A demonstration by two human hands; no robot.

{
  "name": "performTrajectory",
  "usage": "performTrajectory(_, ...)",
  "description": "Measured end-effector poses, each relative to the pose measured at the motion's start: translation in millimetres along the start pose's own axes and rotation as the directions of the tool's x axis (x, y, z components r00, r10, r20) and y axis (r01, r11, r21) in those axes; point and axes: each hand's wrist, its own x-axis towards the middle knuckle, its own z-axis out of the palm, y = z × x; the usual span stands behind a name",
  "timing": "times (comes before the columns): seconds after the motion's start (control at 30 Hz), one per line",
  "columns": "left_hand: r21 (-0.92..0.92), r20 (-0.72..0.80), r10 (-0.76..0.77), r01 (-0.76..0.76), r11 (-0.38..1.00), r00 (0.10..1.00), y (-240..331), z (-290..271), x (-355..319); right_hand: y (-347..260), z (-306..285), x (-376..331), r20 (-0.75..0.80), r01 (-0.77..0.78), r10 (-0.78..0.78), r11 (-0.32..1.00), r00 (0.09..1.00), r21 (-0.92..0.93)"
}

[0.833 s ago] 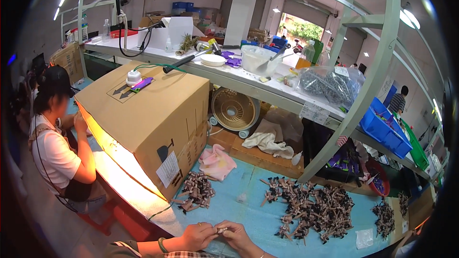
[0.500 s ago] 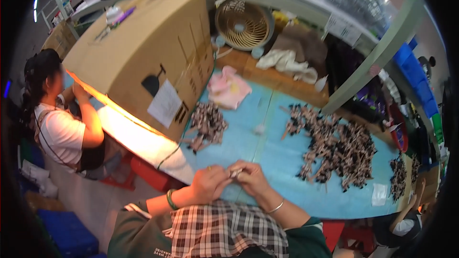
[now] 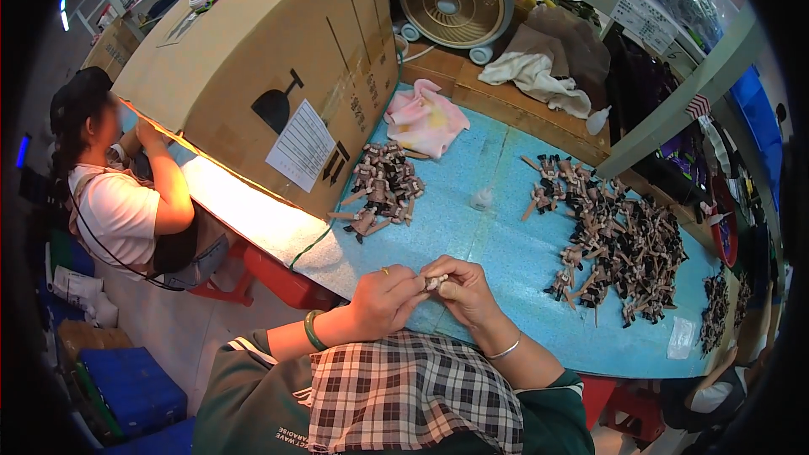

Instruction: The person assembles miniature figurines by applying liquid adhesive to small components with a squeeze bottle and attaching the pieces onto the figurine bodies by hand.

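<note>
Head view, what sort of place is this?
Probably an assembly workshop: heaps of small parts lie on a blue worktop, a big carton stands beside one heap, and another person sits at left.

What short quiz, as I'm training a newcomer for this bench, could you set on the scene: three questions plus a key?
1. Open: What do the left hand and right hand pinch between them?
2. True or false: The pink cloth lies on the blue tabletop.
3. Fill in: The largest heap of small figures lies to the ____ of the smaller heap beside the cardboard box.

Key:
1. A small pale piece, partly hidden by the fingers.
2. True.
3. Right.
</note>
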Motion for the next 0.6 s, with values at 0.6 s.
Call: performTrajectory(0.6,0.083,-0.250,-0.237,0.264,0.961,0.939,-51.4,0.3,26.4,-12.4,14.8,7.0,-0.360,0.153,-0.392,0.827,0.847,-0.540)
